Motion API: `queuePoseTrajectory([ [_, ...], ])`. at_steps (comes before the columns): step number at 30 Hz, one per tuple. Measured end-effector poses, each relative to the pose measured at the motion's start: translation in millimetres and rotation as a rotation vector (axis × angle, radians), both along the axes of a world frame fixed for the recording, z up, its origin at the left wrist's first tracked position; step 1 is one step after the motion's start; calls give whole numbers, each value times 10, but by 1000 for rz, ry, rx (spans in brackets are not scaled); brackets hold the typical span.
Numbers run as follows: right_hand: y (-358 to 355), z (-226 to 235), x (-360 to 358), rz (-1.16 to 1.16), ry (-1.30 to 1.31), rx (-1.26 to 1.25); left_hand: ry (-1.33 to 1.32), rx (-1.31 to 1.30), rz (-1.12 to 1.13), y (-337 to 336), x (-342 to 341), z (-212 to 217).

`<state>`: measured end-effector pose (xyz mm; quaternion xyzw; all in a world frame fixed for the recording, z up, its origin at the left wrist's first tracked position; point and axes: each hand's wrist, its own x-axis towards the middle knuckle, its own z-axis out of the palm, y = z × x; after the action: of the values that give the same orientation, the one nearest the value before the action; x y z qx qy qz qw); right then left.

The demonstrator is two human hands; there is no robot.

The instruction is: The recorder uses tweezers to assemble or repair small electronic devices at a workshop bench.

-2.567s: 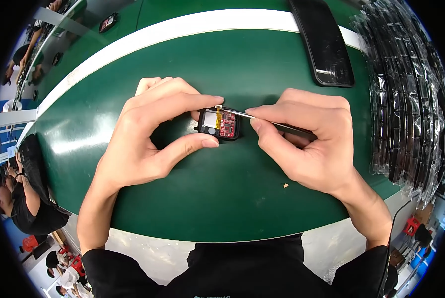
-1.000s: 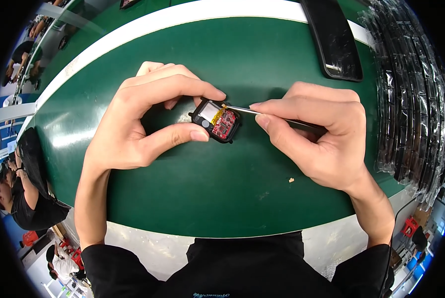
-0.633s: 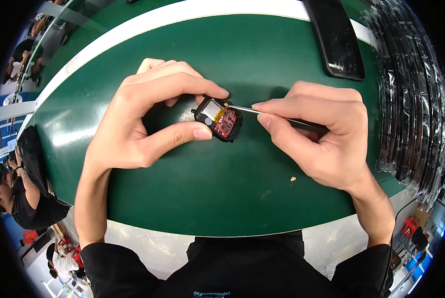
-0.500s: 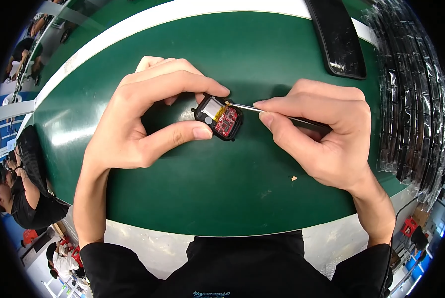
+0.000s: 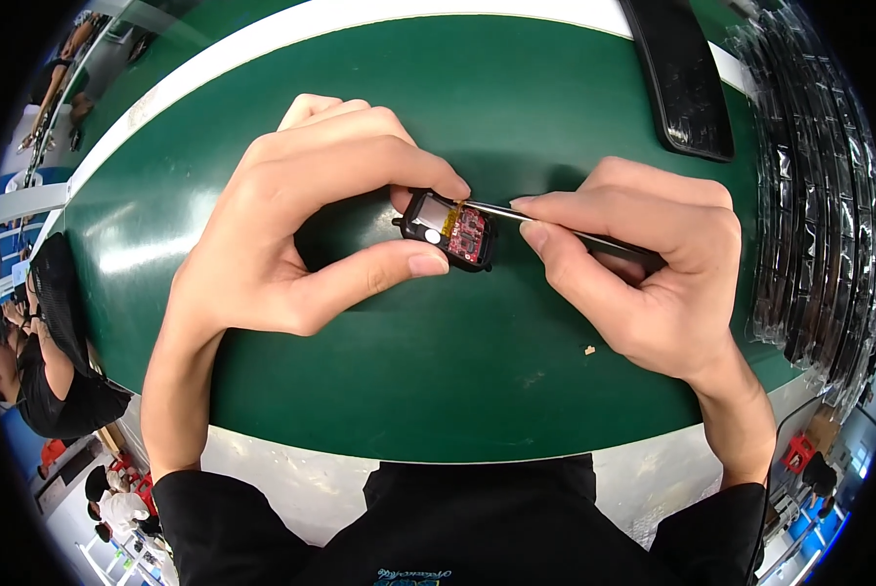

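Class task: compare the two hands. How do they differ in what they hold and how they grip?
The left hand pinches a small black device between thumb and forefinger; the right hand grips a thin metal tool like a pen. The left hand steadies; the right points the tip at the red board. Both are over the green mat.

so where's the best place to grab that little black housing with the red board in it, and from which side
By its two long outer edges, pinched from the person's left, much as the left hand does now: forefinger on the far edge, thumb on the near one. The small black housing lies open side up, red circuit board exposed, and the thin tool in the right hand comes in from the right, so that side should probably stay free.
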<state>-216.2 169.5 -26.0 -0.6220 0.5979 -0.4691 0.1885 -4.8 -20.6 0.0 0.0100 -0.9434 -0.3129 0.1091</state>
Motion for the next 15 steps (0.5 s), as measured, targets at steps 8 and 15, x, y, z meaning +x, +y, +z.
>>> queuePoseTrajectory([
  [8, 11, -5, -29, 19, -12, 0, -14, -1, 9, 17, -13, 19],
  [15, -5, -51, -26, 9, -10, -29, -15, -14, 7, 10, -9, -18],
])
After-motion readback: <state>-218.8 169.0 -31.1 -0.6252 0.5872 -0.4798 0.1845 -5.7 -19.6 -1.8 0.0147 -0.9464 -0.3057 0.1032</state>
